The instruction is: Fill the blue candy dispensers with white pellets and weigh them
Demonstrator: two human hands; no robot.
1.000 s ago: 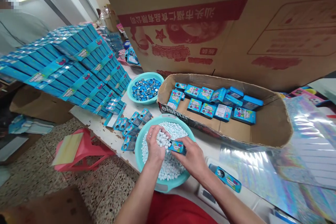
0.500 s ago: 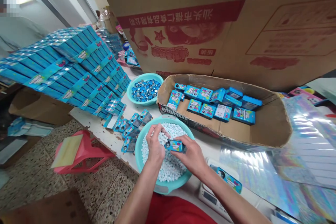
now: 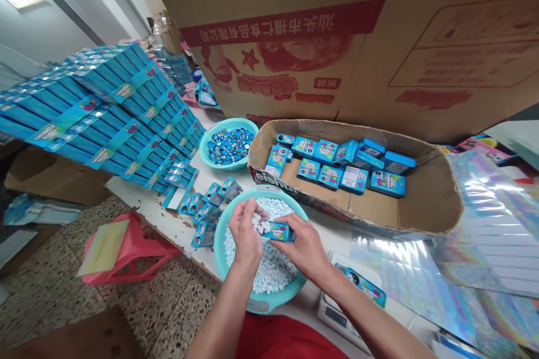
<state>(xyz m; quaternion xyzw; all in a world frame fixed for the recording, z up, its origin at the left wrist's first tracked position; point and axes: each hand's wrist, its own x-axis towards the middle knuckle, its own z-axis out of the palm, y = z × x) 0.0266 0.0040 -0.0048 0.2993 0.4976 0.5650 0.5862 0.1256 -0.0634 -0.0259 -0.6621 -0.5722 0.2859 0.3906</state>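
Observation:
Over a turquoise basin filled with small white candies, both hands work close together. My left hand is cupped around a few white pellet-like candies at its fingertips. Those candies touch the near end of a small blue candy box. Fingers and thumb of my right hand grip that box from its right side, its printed face turned up. The end of the box that meets the candies is hidden by them. Several similar blue boxes stand just left of the basin.
A smaller bowl holds round blue and silver caps. An open cardboard tray contains several blue boxes. A scale carries another box. Stacked display packs rise at left, above a red stool. A big carton stands behind.
My left hand has tipped its candies against the end of the box, covering its round opening. The right hand keeps hold of the box. The whole view has shifted slightly.

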